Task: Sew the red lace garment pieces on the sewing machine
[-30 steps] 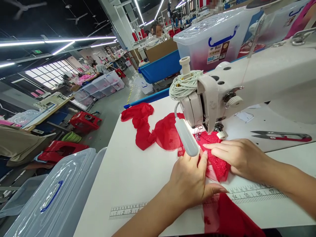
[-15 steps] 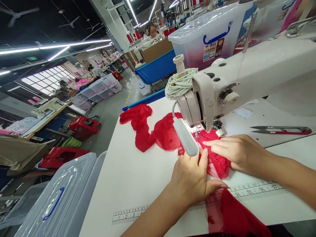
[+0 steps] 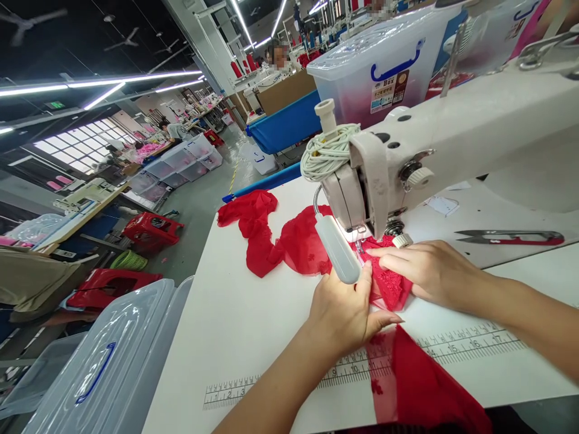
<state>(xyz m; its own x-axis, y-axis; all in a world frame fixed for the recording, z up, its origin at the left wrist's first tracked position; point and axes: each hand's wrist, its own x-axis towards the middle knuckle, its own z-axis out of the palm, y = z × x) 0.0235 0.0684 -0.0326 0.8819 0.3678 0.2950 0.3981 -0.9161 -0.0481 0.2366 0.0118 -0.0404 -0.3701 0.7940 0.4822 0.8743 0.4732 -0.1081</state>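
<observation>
Red lace fabric [image 3: 389,288] lies under the needle area of a white sewing machine [image 3: 470,123]. My left hand [image 3: 341,313] presses on its left side, thumb spread out to the right; a grey lamp [image 3: 338,256] covers some of its fingertips. Stretched out flat, the fingers of my right hand [image 3: 438,271] rest on the lace from the right, close to the presser foot. Sheer red cloth [image 3: 429,380] hangs over the table's front edge below my left hand. More red cloth [image 3: 301,244] spreads out behind the lamp.
Black-and-red thread snips [image 3: 511,237] lie on the machine bed at right. A printed ruler [image 3: 470,346] runs along the white table's front. Lidded plastic boxes [image 3: 108,355] stand at left, and another box [image 3: 371,72] behind. Red stools [image 3: 151,232] are on the floor.
The lace has moved forward toward the needle, with both hands following it slightly. Less of it shows in front of my right hand. The front cloth has shifted up and left.
</observation>
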